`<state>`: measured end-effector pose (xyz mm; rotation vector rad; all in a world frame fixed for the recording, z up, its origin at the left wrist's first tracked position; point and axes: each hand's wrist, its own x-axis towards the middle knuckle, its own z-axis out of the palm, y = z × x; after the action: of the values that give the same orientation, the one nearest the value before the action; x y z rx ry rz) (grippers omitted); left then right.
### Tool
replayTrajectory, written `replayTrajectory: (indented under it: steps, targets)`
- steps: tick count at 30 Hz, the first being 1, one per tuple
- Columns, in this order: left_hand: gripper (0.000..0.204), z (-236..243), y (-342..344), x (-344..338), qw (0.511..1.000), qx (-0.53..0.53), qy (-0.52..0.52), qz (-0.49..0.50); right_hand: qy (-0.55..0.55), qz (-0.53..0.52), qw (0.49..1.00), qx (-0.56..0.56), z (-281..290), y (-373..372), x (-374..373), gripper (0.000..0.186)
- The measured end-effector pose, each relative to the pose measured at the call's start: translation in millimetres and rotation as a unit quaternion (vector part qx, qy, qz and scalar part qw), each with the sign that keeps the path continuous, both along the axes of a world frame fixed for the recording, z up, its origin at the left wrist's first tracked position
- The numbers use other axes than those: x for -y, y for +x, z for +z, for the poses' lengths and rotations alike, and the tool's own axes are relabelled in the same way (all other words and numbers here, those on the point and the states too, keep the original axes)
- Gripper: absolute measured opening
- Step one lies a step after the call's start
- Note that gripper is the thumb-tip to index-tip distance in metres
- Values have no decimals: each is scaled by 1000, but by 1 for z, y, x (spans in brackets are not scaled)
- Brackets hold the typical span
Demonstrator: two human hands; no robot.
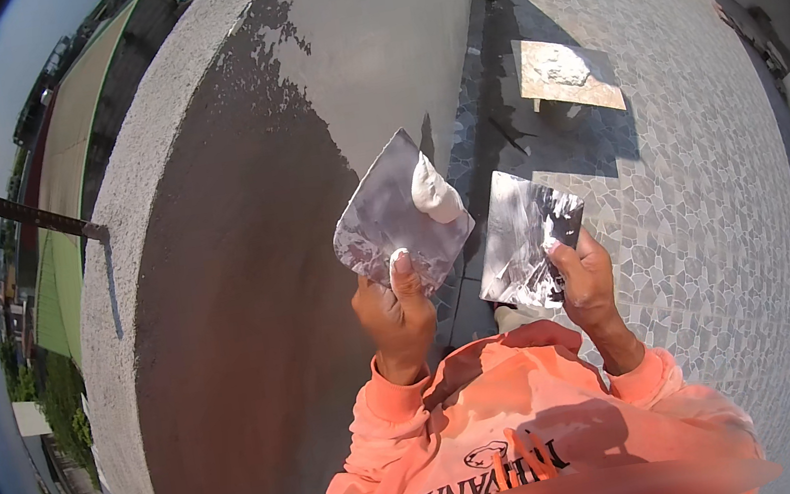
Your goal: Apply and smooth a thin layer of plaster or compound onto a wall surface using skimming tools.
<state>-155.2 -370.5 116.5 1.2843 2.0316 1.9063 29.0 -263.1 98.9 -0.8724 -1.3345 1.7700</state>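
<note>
My left hand is closed on a flat, squarish grey plastering plate, the thumb on its face and the fingers behind. A thick dollop of white putty clings near the plate's right edge. To the right, my right hand grips a dark rectangular plastering plate smeared with white, its thumb pressed on the face. The two plates are close together but apart. Just beyond and left of them rises a wall, with a smooth pale grey coat on its far part and a darker surface nearer me.
A board bearing a heap of white putty stands raised over the stone-patterned floor. A dark metal bar juts outward from the wall's rough top. Roofs and greenery lie beyond the wall.
</note>
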Motion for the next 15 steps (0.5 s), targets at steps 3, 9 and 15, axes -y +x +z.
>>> replayTrajectory:
  steps: [3, 9, 15]
  targets:
    - [22, -6, -4, -7, 977, -201, 64, -29, -91, -10, 988, -124, 4, -19, 12, 27]
    - [50, 6, -2, -21, 915, -381, 91, -97, -210, -27, 959, -190, 22, -34, 6, 26]
    - [63, 1, -12, 6, 920, -359, -28, -152, 342, -39, 937, 60, 27, -30, -10, 18]
